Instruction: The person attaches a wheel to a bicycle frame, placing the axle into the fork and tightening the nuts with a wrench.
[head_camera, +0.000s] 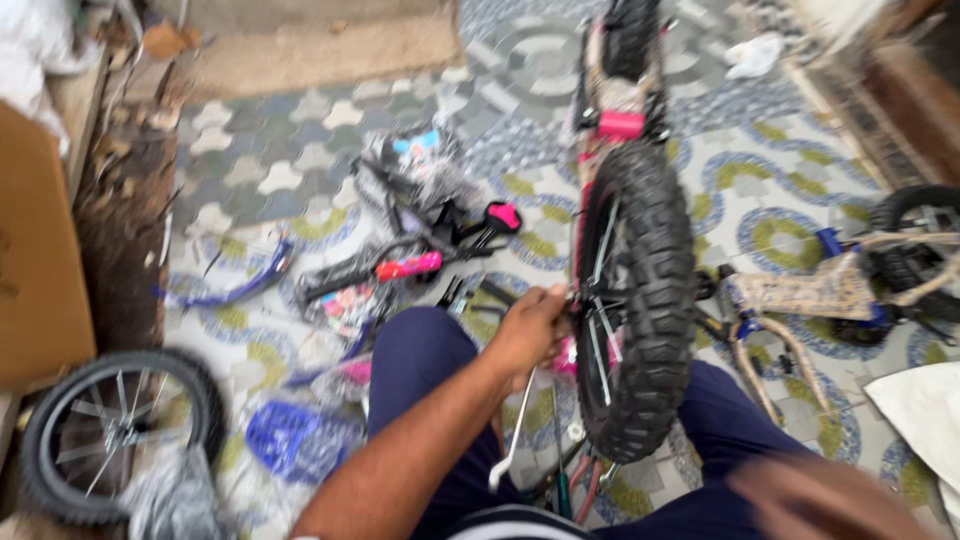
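Left hand (530, 330) clenched at hub of pink bike's knobby wheel (635, 300), wheel just right of grip, bike's long axis running away from person; right hand (820, 495) blurred low right, grip cannot be told, farther from hub; loose wheel (110, 430) far left

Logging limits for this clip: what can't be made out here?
Head view only:
- Right hand: motion-blurred at the bottom edge; grip unreadable.
- Left hand: its fingers reach behind the bike wheel, so what they touch is hidden.
- Loose wheel: partly cut off by the frame edge.
- Second bike: cut off on the right.
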